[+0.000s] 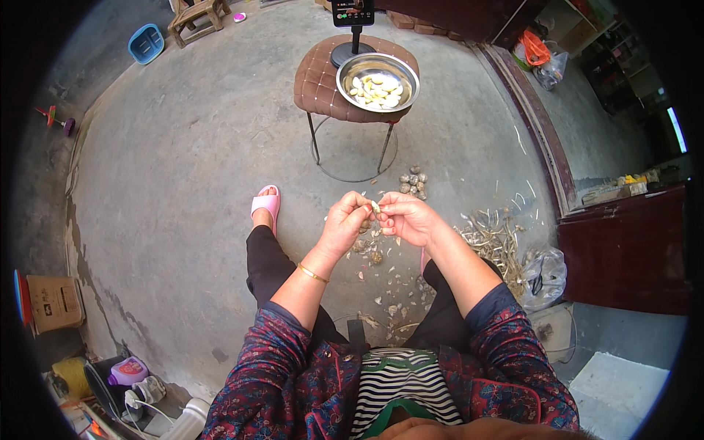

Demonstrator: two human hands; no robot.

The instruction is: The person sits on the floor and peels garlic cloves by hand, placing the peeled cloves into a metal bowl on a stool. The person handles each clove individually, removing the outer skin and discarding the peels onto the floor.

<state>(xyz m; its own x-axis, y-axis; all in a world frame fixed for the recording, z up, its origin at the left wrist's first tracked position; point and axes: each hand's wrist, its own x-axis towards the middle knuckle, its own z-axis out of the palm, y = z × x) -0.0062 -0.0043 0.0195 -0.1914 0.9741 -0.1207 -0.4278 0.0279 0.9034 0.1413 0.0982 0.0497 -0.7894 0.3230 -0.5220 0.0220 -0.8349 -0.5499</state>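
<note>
My left hand and my right hand meet in front of me above the floor, both gripping one small garlic clove between their fingertips. Beyond them, a steel bowl stands on a brown cushioned stool and holds many pale peeled garlic cloves. On the concrete past my right hand lies a cluster of whole garlic bulbs. Bits of garlic skin are scattered below my hands, with a few bulbs or parts of bulbs among them, partly hidden by my fingers.
A phone on a stand shares the stool with the bowl. Dried garlic stalks lie at the right beside a clear plastic bag. A blue basin and a wooden chair are at the far left.
</note>
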